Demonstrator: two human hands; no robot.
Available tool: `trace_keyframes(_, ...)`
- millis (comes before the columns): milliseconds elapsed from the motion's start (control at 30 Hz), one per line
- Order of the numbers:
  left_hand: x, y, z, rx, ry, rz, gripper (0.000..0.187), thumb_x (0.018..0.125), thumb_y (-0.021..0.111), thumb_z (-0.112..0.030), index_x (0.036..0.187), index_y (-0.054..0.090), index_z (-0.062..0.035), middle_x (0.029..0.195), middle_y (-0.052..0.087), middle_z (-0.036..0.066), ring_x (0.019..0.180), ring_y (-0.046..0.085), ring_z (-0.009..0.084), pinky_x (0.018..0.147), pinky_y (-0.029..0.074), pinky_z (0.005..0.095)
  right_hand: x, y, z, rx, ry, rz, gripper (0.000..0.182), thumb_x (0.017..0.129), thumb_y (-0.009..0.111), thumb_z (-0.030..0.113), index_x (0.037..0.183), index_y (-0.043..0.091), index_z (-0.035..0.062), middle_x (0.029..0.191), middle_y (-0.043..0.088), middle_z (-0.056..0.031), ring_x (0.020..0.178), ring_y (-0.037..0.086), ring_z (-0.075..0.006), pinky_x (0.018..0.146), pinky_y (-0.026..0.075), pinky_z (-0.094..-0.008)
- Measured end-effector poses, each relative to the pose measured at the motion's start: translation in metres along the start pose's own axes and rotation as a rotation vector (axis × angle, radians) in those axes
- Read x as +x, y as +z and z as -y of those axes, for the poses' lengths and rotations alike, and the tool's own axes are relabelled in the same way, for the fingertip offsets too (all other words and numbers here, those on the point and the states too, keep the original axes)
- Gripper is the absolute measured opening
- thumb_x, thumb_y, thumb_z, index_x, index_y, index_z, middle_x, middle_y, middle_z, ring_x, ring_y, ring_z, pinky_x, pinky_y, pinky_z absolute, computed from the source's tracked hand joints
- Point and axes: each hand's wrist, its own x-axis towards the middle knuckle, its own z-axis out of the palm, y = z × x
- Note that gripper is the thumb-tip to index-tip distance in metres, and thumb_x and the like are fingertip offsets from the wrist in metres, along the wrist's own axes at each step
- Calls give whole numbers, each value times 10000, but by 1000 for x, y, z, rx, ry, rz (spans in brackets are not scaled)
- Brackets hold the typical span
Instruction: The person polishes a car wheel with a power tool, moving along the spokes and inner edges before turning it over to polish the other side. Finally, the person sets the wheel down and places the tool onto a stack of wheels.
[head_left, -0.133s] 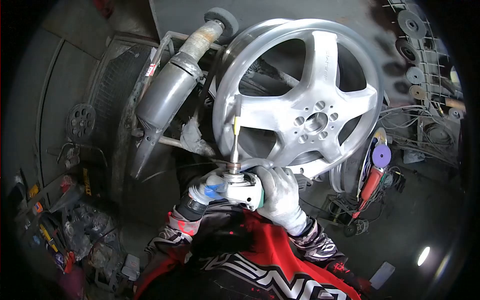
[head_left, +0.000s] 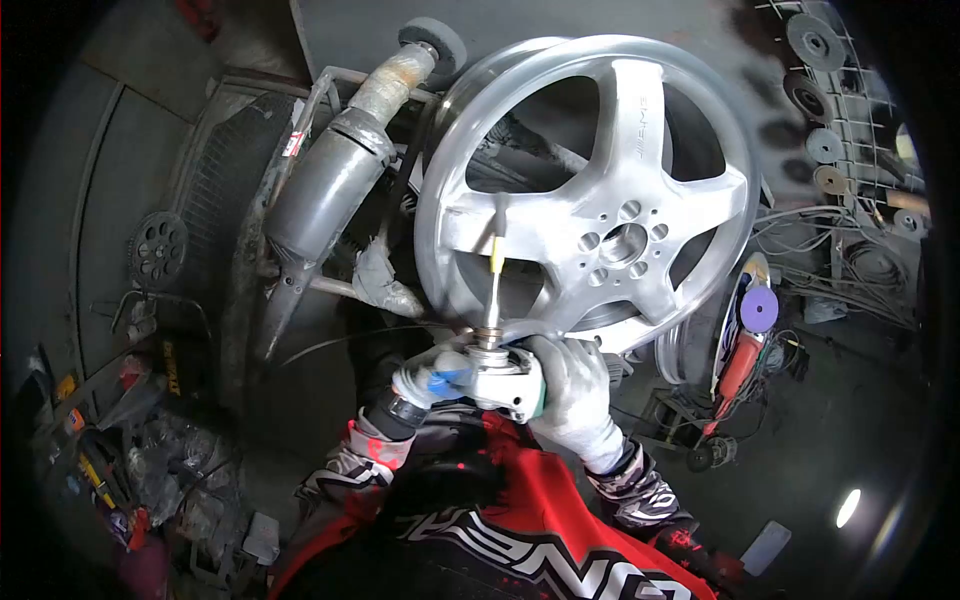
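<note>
Both my gloved hands are closed round an angle grinder [head_left: 505,383] held low in front of the wheel. My left hand [head_left: 435,378], with blue on its glove, grips the grinder's left side by the head. My right hand [head_left: 577,400] wraps the body on the right. From the head a long metal shaft [head_left: 493,290] with a yellow band points up to a small grey, blurred tip [head_left: 501,215]. That tip overlaps the left spoke of a silver five-spoke alloy wheel [head_left: 640,200], which stands tilted toward me.
A large grey motor [head_left: 330,185] with a round wheel on its shaft stands left of the alloy wheel. Discs [head_left: 815,42] hang on a wire rack at the right. Below them is a red power tool [head_left: 740,365] with a purple disc. Clutter [head_left: 160,470] fills the lower left.
The grinder and both hands have shifted a little to the right, and the tip has moved inward along the spoke. The surrounding scene sits slightly further left in view.
</note>
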Motion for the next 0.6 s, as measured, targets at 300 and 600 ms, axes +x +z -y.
trace_keyframes(300, 51, 6, 11, 550, 108, -73, 552, 925, 635, -229, 1408, 523, 13, 1377, 598, 151, 1229, 603, 240, 1058, 472, 359, -23, -13, -27, -96, 70, -43, 563, 659, 817, 214, 1136, 594, 14, 966, 655, -150, 862, 624, -363, 792, 462, -480)
trace_keyframes(600, -6, 31, -10, 444, 92, -181, 621, 937, 687, -306, 1417, 485, 34, 1229, 656, 97, 1060, 639, 152, 952, 521, 287, -7, 14, 5, -42, 29, 15, 584, 678, 821, 276, 1148, 592, 16, 994, 649, -164, 872, 613, -366, 815, 450, -481)
